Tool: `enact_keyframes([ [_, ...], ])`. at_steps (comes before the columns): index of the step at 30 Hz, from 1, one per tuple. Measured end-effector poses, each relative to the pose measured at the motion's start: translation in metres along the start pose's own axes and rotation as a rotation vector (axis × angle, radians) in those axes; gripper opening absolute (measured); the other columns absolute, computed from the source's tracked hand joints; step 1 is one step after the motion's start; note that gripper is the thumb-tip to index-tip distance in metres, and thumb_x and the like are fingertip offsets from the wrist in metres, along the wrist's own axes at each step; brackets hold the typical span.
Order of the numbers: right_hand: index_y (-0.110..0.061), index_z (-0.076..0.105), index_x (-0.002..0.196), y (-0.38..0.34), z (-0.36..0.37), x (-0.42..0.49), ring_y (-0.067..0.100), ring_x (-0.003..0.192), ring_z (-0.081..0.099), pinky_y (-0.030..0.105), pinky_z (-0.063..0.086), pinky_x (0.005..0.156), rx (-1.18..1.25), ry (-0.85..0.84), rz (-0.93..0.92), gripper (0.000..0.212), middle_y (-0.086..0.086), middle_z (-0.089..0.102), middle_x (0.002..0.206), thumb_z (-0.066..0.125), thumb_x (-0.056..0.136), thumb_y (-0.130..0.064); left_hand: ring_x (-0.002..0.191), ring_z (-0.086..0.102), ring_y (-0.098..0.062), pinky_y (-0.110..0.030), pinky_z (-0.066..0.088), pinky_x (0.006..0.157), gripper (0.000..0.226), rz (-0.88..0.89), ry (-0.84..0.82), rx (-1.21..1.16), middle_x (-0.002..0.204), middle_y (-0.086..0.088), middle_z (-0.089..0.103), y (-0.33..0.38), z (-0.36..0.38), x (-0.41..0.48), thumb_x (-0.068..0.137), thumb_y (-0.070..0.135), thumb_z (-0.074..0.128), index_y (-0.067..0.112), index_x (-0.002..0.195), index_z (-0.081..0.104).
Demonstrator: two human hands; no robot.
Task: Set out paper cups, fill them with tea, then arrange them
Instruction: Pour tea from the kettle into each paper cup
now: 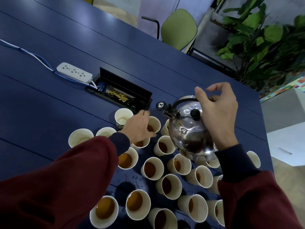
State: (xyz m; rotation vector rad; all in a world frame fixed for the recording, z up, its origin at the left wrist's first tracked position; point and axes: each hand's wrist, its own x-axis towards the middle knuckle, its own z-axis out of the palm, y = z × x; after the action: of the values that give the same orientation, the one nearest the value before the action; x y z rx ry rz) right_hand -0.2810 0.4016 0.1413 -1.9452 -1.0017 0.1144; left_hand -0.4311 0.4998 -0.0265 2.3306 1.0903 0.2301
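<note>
Most paper cups (151, 168) on the desk (49, 104) hold tea. I count three empty cups (80, 138) far left, so filling isn't finished and arranging looks unstarted. Left grip (138, 128) curls round a tea cup (155, 123) near the spout. Right grip (216, 109) wraps the steel kettle (189, 129) handle above the cluster. No legible writing.

Nothing legible showed anywhere. The steel kettle (189, 128) bore a small embossed mark, too blurred to read, and one paper cup (123, 118) carried a dark print, equally unreadable.
</note>
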Motion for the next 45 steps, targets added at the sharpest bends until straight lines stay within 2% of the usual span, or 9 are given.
enact_keyframes([
  [6, -0.024, 0.052, 0.097, -0.010, 0.005, -0.005, 0.010, 0.046, 0.038, 0.024, 0.037, 0.055, 0.110, 0.008, 0.024, 0.025, -0.001, 0.047, 0.055, 0.069, 0.091, -0.041, 0.121, 0.054, -0.027, -0.042, 0.046, 0.095, 0.056, -0.028, 0.212, -0.089, 0.138, -0.007, 0.051, -0.030, -0.034, -0.008, 0.089, 0.023, 0.063, 0.011, 0.141, 0.046],
  [9, -0.022, 0.053, 0.099, -0.018, 0.009, -0.007, 0.009, 0.045, 0.036, 0.022, 0.036, 0.053, 0.132, 0.004, 0.013, 0.027, -0.001, 0.046, 0.055, 0.070, 0.091, -0.041, 0.127, 0.049, -0.030, -0.046, 0.047, 0.099, 0.068, -0.110, 0.129, -0.056, 0.141, -0.008, 0.046, -0.055, -0.049, -0.010, 0.082, 0.020, 0.066, 0.012, 0.145, 0.042],
  [12, -0.022, 0.053, 0.100, -0.026, 0.015, -0.009, 0.010, 0.046, 0.036, 0.024, 0.036, 0.052, 0.145, -0.009, -0.001, 0.027, -0.001, 0.046, 0.055, 0.070, 0.091, -0.041, 0.130, 0.045, -0.032, -0.049, 0.044, 0.102, 0.084, -0.139, -0.040, -0.042, 0.142, -0.010, 0.042, -0.072, -0.052, -0.014, 0.075, 0.024, 0.076, 0.011, 0.148, 0.037],
  [16, -0.018, 0.053, 0.100, -0.035, 0.026, -0.015, 0.008, 0.045, 0.036, 0.024, 0.035, 0.051, 0.162, -0.035, -0.038, 0.028, -0.009, 0.045, 0.052, 0.071, 0.091, -0.038, 0.125, 0.048, -0.033, -0.051, 0.045, 0.100, 0.087, -0.148, -0.095, -0.077, 0.138, -0.012, 0.044, -0.081, -0.040, -0.023, 0.071, 0.036, 0.077, 0.009, 0.144, 0.038],
  [20, -0.018, 0.052, 0.100, -0.042, 0.039, -0.019, 0.006, 0.046, 0.039, 0.019, 0.038, 0.053, 0.163, -0.056, -0.075, 0.028, -0.013, 0.045, 0.048, 0.074, 0.090, -0.034, 0.120, 0.055, -0.036, -0.046, 0.049, 0.094, 0.079, -0.164, 0.022, -0.106, 0.138, -0.015, 0.047, -0.080, -0.026, -0.027, 0.078, 0.030, 0.079, 0.008, 0.141, 0.038],
  [25, -0.019, 0.051, 0.102, -0.046, 0.053, -0.019, 0.006, 0.045, 0.040, 0.019, 0.040, 0.056, 0.134, -0.094, -0.105, 0.031, -0.012, 0.046, 0.047, 0.074, 0.088, -0.034, 0.122, 0.054, -0.033, -0.045, 0.048, 0.092, 0.101, -0.197, 0.078, -0.126, 0.138, -0.013, 0.048, -0.078, -0.022, -0.021, 0.071, 0.041, 0.087, 0.009, 0.149, 0.030],
  [30, -0.022, 0.050, 0.103, -0.046, 0.062, -0.017, 0.018, 0.048, 0.048, 0.032, 0.049, 0.062, 0.050, -0.117, -0.168, 0.031, 0.004, 0.054, 0.053, 0.073, 0.088, -0.037, 0.113, 0.058, -0.029, -0.043, 0.050, 0.086, 0.066, -0.140, 0.058, -0.130, 0.126, -0.004, 0.057, -0.080, -0.019, -0.016, 0.074, 0.045, 0.080, 0.019, 0.128, 0.053],
  [34, -0.022, 0.048, 0.103, -0.045, 0.068, -0.017, 0.030, 0.052, 0.053, 0.040, 0.053, 0.069, -0.009, -0.110, -0.225, 0.032, 0.012, 0.058, 0.054, 0.072, 0.088, -0.037, 0.112, 0.058, -0.024, -0.046, 0.050, 0.091, 0.067, -0.124, 0.127, -0.222, 0.124, 0.002, 0.058, -0.079, -0.023, -0.023, 0.069, 0.048, 0.078, 0.022, 0.125, 0.052],
  [45, -0.027, 0.040, 0.106, -0.058, 0.079, -0.024, 0.020, 0.053, 0.059, 0.042, 0.051, 0.065, -0.223, -0.165, -0.452, 0.036, 0.002, 0.064, 0.056, 0.069, 0.089, -0.042, 0.117, 0.054, -0.017, -0.043, 0.051, 0.090, 0.077, 0.001, 0.270, -0.144, 0.126, 0.008, 0.057, -0.063, -0.046, -0.044, 0.066, 0.053, 0.077, 0.025, 0.132, 0.050],
])
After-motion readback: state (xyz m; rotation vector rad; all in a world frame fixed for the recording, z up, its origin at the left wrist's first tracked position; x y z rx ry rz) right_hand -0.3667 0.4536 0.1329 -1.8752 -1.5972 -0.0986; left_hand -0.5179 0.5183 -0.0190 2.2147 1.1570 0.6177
